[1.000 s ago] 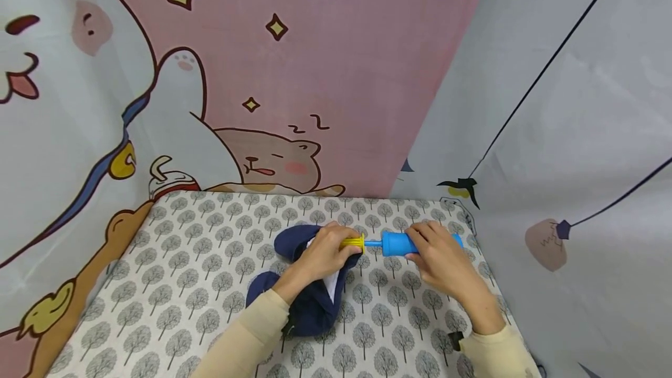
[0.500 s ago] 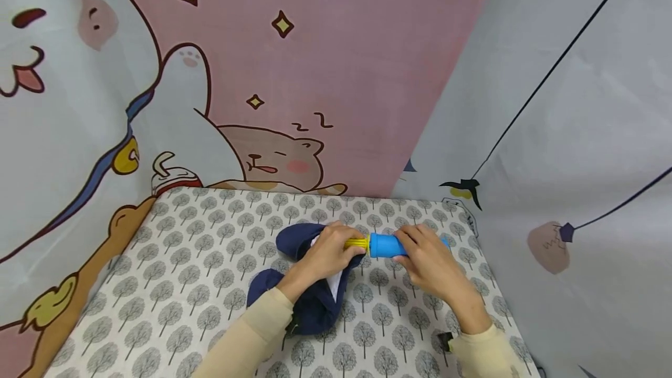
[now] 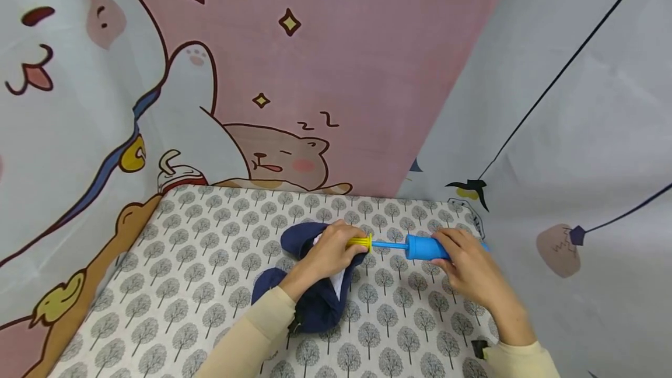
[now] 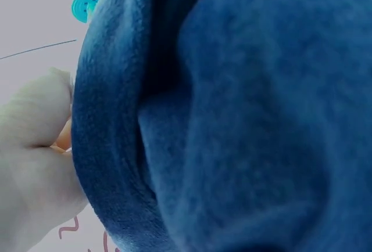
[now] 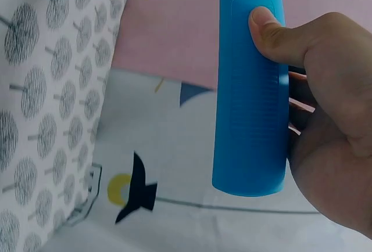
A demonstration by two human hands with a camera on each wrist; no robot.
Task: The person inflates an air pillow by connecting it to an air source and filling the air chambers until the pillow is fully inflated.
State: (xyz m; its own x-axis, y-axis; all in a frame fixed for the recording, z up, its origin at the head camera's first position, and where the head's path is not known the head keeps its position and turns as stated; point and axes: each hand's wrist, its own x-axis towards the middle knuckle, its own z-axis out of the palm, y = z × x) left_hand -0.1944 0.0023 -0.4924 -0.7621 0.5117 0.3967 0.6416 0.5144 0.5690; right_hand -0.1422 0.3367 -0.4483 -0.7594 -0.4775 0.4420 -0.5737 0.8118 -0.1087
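Blue-yellow pump [image 3: 420, 247] level, right of centre, rod [image 3: 389, 245] showing. Left hand [image 3: 332, 252] grips yellow handle [image 3: 359, 242]; right hand [image 3: 469, 267] wraps blue barrel [image 5: 250, 112]. Opposed grips presumably steady both ends so rod slides straight. Navy plush item [image 3: 322, 314] below left hand, lower centre, on counter [image 3: 184, 284]; contact unclear.

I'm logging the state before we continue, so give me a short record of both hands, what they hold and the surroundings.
left hand: grips the yellow handle
right hand: grips the blue barrel
blue rod: exposed between handle and barrel
navy fabric item: on the tree-print cloth, partly behind the left arm
left hand touching fabric: cannot tell
backdrop: cartoon-printed
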